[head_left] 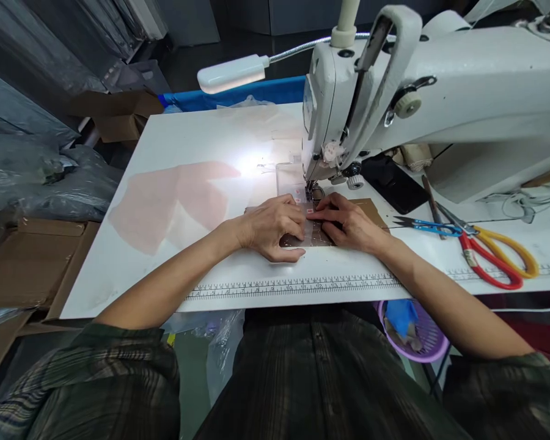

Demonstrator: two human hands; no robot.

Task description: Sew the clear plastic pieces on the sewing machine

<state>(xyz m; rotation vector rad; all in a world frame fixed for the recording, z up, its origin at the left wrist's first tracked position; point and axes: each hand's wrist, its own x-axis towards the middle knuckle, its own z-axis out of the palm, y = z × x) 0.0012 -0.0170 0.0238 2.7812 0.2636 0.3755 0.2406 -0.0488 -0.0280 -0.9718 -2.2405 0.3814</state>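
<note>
- A white tabletop (261,134) carries the sewing machine (330,110).
- The sheer piece (308,231) lies just before the machine.
- Left hand (277,226) rests there, thumb and fingers apart.
- Right hand (348,223) touches it; cannot tell if pinching.

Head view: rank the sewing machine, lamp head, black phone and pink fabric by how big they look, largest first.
1. Sewing machine
2. Pink fabric
3. Black phone and lamp head: too alike to rank.
</note>
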